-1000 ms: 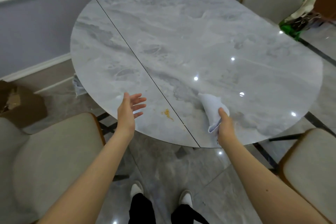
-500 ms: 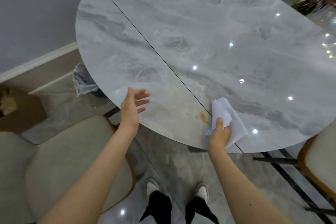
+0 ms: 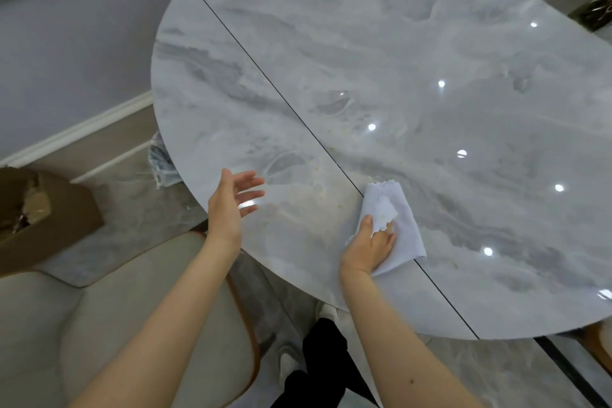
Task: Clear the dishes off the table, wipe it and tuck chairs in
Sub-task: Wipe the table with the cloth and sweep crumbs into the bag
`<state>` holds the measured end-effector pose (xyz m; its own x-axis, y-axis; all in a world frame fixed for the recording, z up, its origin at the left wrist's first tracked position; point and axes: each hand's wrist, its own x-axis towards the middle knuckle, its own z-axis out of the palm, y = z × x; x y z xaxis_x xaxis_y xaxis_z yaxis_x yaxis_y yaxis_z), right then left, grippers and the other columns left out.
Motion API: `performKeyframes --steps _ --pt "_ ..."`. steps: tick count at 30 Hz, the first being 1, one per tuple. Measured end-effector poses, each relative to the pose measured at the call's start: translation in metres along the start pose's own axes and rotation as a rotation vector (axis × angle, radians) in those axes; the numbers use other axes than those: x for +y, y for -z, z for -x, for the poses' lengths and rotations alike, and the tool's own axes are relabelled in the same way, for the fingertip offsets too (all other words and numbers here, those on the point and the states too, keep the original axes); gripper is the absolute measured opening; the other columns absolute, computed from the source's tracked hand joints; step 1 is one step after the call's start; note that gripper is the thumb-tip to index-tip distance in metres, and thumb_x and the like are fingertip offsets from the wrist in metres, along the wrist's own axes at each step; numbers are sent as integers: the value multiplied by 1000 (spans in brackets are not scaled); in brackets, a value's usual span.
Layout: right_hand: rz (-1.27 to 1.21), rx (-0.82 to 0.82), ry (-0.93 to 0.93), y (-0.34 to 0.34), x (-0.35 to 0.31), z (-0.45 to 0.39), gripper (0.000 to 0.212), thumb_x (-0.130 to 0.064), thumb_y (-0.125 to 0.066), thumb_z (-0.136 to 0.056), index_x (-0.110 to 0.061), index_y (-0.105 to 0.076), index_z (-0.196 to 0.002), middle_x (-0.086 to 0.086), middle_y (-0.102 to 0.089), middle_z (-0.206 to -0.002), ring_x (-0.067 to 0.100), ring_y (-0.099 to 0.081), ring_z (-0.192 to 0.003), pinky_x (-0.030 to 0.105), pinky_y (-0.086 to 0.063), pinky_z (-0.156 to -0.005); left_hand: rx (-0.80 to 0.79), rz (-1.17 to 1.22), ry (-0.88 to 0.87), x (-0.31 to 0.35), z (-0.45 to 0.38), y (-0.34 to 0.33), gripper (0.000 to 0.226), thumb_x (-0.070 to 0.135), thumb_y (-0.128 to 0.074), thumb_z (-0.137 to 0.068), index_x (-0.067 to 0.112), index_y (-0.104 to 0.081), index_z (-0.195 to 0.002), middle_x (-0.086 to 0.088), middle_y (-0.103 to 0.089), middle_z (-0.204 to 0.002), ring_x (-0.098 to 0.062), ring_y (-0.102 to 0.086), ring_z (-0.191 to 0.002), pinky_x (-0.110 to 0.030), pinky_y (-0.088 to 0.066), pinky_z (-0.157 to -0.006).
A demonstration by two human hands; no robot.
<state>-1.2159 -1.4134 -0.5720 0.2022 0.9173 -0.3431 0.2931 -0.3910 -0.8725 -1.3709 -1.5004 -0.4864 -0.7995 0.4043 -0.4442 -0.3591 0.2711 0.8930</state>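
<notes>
On the near edge of the grey marble tabletop [image 3: 430, 76], the right hand [image 3: 369, 247] is pressing a white cloth [image 3: 390, 225] flat against the surface. Its thumb and fingers are curling into the cloth and bunching a fold of it under the fingertips, while the rest of the cloth is spreading out beyond the hand, partly creased. The cloth is lying right across the dark seam [image 3: 265, 76] that is running diagonally over the tabletop, close to the edge nearest the person. A faint yellowish tint is showing on the bunched part by the fingers.

The left hand [image 3: 231, 205] is hovering just over the rim of the tabletop, wide open, with the fingers spread and pointing toward the cloth and the palm turned inward. It is holding nothing, and whether it is touching the surface cannot be told.

Between the two hands, a pale smeared patch [image 3: 318, 189] is showing on the glossy stone, with small yellowish specks near the seam. Bright spots of ceiling light are reflecting in the surface.

A cream padded chair [image 3: 132, 308] with a brown edge is standing pulled out beside the left arm, and a brown cardboard box [image 3: 43, 219] is sitting on the floor by the wall.
</notes>
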Motion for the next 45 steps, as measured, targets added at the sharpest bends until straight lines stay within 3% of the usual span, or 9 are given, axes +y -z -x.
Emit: performKeyframes --steps 9,15,24,28,33,37,41,43,45 --pt "36 -123 38 -46 -29 -15 82 -53 -29 -74 -9 -39 -142 4 -39 -149 25 -25 -140 23 -11 -110 56 27 -37 32 -39 -7 51 43 -19 -101 19 -64 -97 -1 -69 -99 -18 -65 -88 -32 -49 -77" --pt "49 -293 109 -71 -53 -25 60 -36 -37 -78 -5 -56 -126 10 -59 -126 26 -43 -124 29 -27 -107 20 26 -38 36 -55 -7 50 41 -19 -102 19 -64 -100 -2 -69 -102 -19 -66 -88 -29 -49 -74" --pt "106 -622 -1 -104 -73 -39 60 -54 -42 -63 -13 -58 -104 -1 -54 -94 33 -60 -97 53 -49 -92 126 52 -52 45 -68 11 50 41 -20 -102 20 -65 -95 0 -70 -97 -19 -66 -86 -31 -48 -75" --pt "135 -819 -16 -100 -83 -44 48 -44 -48 -72 -22 -54 -113 0 -57 -94 26 -58 -89 41 -51 -79 147 64 -57 47 -65 11 51 42 -20 -102 20 -65 -95 0 -69 -97 -19 -66 -87 -32 -48 -77" --pt "251 -1011 -99 -90 -94 -48 23 -38 -51 -88 -22 -50 -105 6 -51 -64 19 -49 -52 25 -39 -52 146 55 -64 48 -58 -1 51 43 -20 -101 21 -66 -97 0 -70 -99 -20 -67 -89 -31 -49 -76" --pt "80 -924 -272 -79 -108 -53 18 -30 -45 -96 -16 -47 -107 7 -48 -68 18 -50 -47 25 -42 -55 131 56 -75 52 -50 -5 50 43 -21 -101 20 -65 -98 0 -70 -100 -19 -67 -89 -30 -49 -74" --pt "-113 -775 -375 -65 -122 -70 42 -39 -53 -90 -13 -51 -123 12 -62 -104 28 -60 -97 38 -46 -96 115 57 -89 64 -48 -14 51 42 -20 -102 18 -65 -100 -2 -69 -101 -19 -66 -89 -29 -49 -74" --pt "-230 -748 -401 -51 -128 -79 43 -39 -52 -91 -11 -53 -123 11 -67 -97 26 -64 -90 33 -52 -87 86 50 -99 69 -48 -24 51 42 -20 -102 17 -64 -101 -1 -69 -100 -19 -65 -89 -29 -49 -73" --pt "-359 -722 -386 -35 -136 -89 35 -34 -47 -94 -9 -54 -118 4 -69 -62 15 -66 -58 21 -53 -60 51 52 -107 74 -48 -34 51 42 -20 -102 18 -65 -100 0 -69 -99 -18 -65 -88 -29 -49 -73"
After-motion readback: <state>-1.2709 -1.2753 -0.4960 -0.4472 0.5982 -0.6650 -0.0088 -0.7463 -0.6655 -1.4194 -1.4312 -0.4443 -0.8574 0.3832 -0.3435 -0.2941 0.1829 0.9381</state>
